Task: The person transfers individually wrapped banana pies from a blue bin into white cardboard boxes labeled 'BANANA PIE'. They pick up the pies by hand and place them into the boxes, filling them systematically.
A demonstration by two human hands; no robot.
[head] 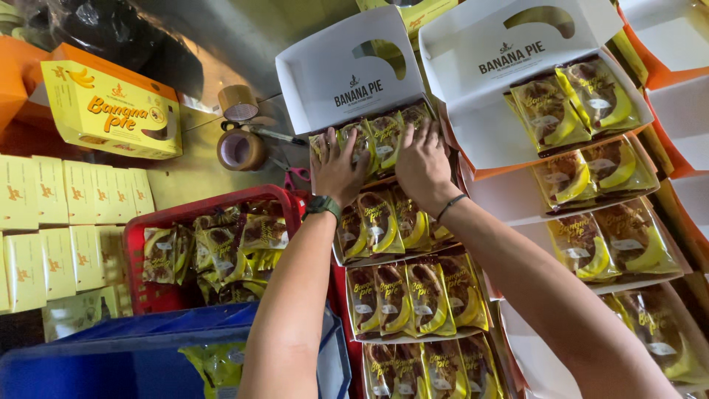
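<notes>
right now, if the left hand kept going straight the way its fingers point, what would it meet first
The left hand rests on brown-and-yellow wrapped snack packets in an open white cardboard box, fingers pointing up the picture. Going on, it would probably first meet that box's raised white lid, though depth is hard to judge.

- An open white cardboard box with a lifted lid (pixel 347 74) stands at top centre; brown-and-yellow foil snack packets (pixel 384 137) stand in a row inside it, under both hands.
- More rows of the same packets (pixel 417 295) fill overlapping open boxes below it.
- A second open white box with a curved window cut in its lid (pixel 509 52) sits to the right, holding two packets (pixel 576 103); further part-filled boxes (pixel 613 236) step down beneath.
- A closed yellow-and-orange carton (pixel 111 111) lies upper left.
- Flat pale-yellow folded cartons (pixel 66 222) lie in rows on the left.
- A red plastic basket (pixel 214 203) holds loose packets (pixel 221 247).
</notes>
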